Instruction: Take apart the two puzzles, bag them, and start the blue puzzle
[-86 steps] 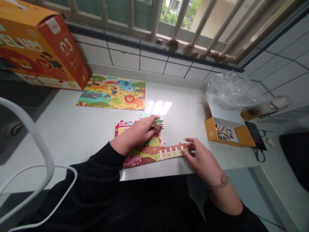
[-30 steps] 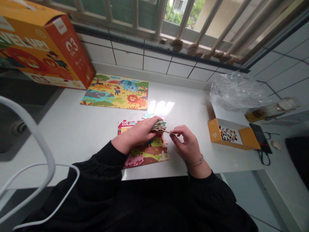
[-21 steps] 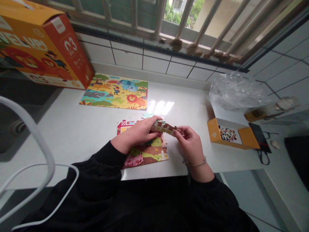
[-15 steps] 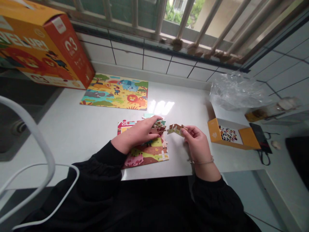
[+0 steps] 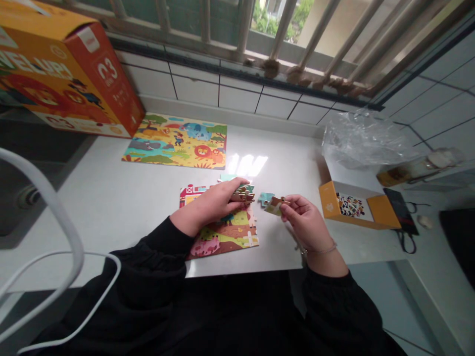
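A partly built farm puzzle [image 5: 222, 232] lies near the front edge of the white counter [image 5: 111, 198]. My left hand [image 5: 208, 207] rests over its upper part and grips a small stack of loose puzzle pieces [image 5: 245, 194]. My right hand [image 5: 306, 220] is to the right of the puzzle and pinches a puzzle piece [image 5: 273, 203], brown and green, just above the counter. A teal piece [image 5: 265, 198] shows right behind the held one; I cannot tell whether it is joined to it.
A finished animal puzzle [image 5: 176, 141] lies at the back left beside a big orange box [image 5: 55, 74]. A small open orange box [image 5: 351, 206] with pieces sits at the right, crumpled clear plastic [image 5: 361, 141] behind it. A white cable [image 5: 67, 237] loops at the left.
The fence strip at the puzzle's lower right is gone. My right hand rose to the stack in my left hand, drew a piece off it and carried it right and down.
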{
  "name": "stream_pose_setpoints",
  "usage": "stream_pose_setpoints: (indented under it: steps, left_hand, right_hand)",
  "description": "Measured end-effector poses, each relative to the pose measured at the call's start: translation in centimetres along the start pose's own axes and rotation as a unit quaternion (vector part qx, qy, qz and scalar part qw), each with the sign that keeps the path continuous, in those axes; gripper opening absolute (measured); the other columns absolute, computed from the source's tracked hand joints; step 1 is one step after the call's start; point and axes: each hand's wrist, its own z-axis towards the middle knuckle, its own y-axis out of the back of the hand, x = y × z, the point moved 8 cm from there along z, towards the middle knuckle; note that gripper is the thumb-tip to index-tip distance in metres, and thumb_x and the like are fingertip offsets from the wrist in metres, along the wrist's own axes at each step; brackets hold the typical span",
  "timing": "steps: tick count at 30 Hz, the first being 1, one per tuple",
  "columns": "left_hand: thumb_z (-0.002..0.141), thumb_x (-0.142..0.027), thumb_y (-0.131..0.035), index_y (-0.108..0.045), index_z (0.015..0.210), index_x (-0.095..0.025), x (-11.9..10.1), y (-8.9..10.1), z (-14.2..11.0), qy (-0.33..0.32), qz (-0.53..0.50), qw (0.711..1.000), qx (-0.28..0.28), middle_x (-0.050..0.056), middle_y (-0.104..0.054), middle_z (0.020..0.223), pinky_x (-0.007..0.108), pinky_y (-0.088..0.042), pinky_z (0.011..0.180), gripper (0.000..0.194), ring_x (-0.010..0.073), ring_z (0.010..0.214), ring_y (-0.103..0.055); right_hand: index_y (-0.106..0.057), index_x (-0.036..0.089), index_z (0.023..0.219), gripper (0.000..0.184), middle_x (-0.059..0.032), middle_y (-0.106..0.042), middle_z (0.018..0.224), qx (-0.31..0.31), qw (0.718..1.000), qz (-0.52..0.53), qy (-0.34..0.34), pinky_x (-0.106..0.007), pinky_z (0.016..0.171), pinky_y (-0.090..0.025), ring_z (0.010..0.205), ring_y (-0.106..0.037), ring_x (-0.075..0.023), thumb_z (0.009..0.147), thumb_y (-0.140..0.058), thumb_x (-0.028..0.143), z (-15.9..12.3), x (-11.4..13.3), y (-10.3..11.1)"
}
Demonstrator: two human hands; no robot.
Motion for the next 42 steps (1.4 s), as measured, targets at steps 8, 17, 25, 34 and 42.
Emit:
stream_pose_setpoints:
  steps: [8,17,25,34,42]
  left_hand:
    - [0.088,-0.017,-0.075,-0.044,0.165,-0.023,-0.7,-0.5,-0.6,-0.054,0.019,0.998,0.032,0.017,-0.061,0.160,0.048,-0.051,0.121,0.083,0.0338,0.143,-0.063]
    - [0.103,-0.028,-0.068,-0.055,0.149,-0.022,-0.9,-0.2,-0.2,-0.036,0.004,0.999,-0.003,0.015,-0.072,0.138,0.045,-0.056,0.112,0.048,0.0302,0.126,-0.071]
    - [0.091,-0.016,-0.068,-0.055,0.148,-0.022,-0.7,-0.1,-0.3,-0.042,0.028,0.999,0.000,0.014,-0.068,0.141,0.048,-0.054,0.114,0.058,0.0315,0.129,-0.067]
    - [0.088,-0.013,-0.065,-0.054,0.149,-0.022,-1.0,0.2,-0.6,-0.033,0.045,0.998,-0.002,0.015,-0.065,0.145,0.049,-0.053,0.115,0.063,0.0332,0.134,-0.064]
    - [0.088,-0.014,-0.071,-0.049,0.157,-0.022,0.2,-0.3,-0.6,-0.045,0.038,0.998,0.005,0.017,-0.061,0.155,0.051,-0.049,0.123,0.073,0.0344,0.145,-0.060]
  right_hand:
    - [-0.078,0.025,0.103,0.014,-0.0048,-0.081,0.097,0.046,0.959,-0.243,0.136,-0.039,0.081,-0.062,0.086,-0.076,-0.0223,0.095,-0.082,0.035,0.0,2.1,-6.2]
    - [-0.077,0.021,0.124,0.031,-0.0157,-0.073,0.121,-0.050,0.867,-0.441,0.226,-0.054,0.097,-0.062,0.107,-0.072,-0.0328,0.097,-0.080,0.035,0.6,2.8,-3.5]
    - [-0.076,0.021,0.103,0.028,-0.0086,-0.070,0.102,0.048,0.871,-0.453,0.181,-0.041,0.080,-0.059,0.088,-0.069,-0.0250,0.093,-0.085,0.045,2.6,1.5,-1.5]
    - [-0.074,0.027,0.097,0.010,-0.0025,-0.076,0.091,0.106,0.891,-0.342,0.278,-0.035,0.072,-0.058,0.078,-0.068,-0.0186,0.104,-0.073,0.032,-1.6,6.7,-6.4]
    - [-0.076,0.030,0.099,0.025,-0.0077,-0.076,0.106,0.136,0.809,-0.424,0.382,-0.041,0.091,-0.064,0.100,-0.072,-0.0237,0.111,-0.057,0.022,-2.6,4.2,-10.3]
